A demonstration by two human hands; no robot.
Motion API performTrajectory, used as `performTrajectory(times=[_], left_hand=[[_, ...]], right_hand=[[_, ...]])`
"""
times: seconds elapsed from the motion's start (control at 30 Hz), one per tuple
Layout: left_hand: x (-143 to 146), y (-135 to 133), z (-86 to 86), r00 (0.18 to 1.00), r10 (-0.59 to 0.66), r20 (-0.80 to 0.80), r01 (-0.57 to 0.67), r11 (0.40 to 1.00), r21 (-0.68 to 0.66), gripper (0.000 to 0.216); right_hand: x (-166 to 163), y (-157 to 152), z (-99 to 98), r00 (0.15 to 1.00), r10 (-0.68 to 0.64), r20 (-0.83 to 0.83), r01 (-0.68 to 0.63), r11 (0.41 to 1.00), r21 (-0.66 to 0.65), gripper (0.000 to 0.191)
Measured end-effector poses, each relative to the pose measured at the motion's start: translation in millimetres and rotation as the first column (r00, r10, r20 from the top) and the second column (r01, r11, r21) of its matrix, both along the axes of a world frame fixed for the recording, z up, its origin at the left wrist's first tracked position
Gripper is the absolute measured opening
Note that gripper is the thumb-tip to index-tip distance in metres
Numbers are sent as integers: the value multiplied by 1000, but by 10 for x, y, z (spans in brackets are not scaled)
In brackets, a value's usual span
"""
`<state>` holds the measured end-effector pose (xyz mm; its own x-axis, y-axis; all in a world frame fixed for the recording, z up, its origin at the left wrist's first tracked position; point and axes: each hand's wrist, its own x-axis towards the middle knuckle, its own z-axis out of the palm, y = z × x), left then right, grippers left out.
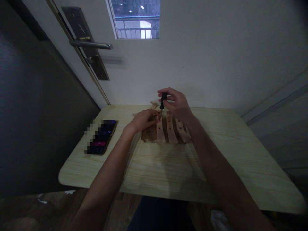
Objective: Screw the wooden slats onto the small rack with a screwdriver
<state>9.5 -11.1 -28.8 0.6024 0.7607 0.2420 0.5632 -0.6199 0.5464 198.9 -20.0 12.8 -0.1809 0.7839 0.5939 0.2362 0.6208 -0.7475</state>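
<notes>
My right hand [176, 101] is closed round the black handle of a screwdriver [163, 100], which points down and slightly left. Its metal shaft meets the upper part of a pale wooden strip [160, 133] with a dark hole in it. My left hand [145, 118] rests beside that strip, finger and thumb brought together at the screwdriver's tip; what they pinch is too small to tell. Two similar wooden strips, a middle one [171, 131] and a slanted right one [183, 133], lie across a brown board [149, 134]. My right forearm partly covers the board's right side.
Everything lies on a light wood-grain table [154, 170] pushed against a white door [204, 64]. A phone [102, 138] lies at the left. Behind my hands is a small pale wooden piece [153, 104]. A metal door handle [96, 45] juts out above the table's left side.
</notes>
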Motion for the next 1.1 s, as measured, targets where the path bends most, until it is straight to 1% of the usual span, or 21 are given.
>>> performTrajectory(times=[0.1,0.17,0.3,0.43,0.63,0.8,0.93,1.0,1.1], left_hand=[[42,7,13,1000,29,10,-29,999,14,15],[61,4,25,999,29,26,-30,999,23,12],[80,-1,25,998,16,63,-18,999,28,13],[91,-8,19,998,19,63,-21,1000,23,12],[89,-17,16,998,18,68,-19,1000,21,14],[63,16,-28,993,-6,121,9,1000,-20,13],[73,33,-38,990,-49,135,48,999,11,10],[85,30,-30,992,-44,121,42,999,20,7],[100,17,-17,996,3,92,-5,1000,20,8]], right_hand=[[-2,-7,12,1000,4,-8,-4,1000,1,30],[-6,-12,20,1000,12,-21,-12,1000,15,30],[-2,-11,24,999,-1,-34,2,1000,22,31],[7,-9,16,1000,-17,-22,17,1000,2,33],[-6,-41,36,1000,-18,-21,18,1000,-15,29],[1,-20,28,999,-13,-50,12,1000,-20,27],[5,4,8,998,-23,-63,22,1000,-13,29],[4,7,5,998,-23,-56,22,1000,-13,29],[7,2,11,999,-11,-42,11,1000,2,29]])
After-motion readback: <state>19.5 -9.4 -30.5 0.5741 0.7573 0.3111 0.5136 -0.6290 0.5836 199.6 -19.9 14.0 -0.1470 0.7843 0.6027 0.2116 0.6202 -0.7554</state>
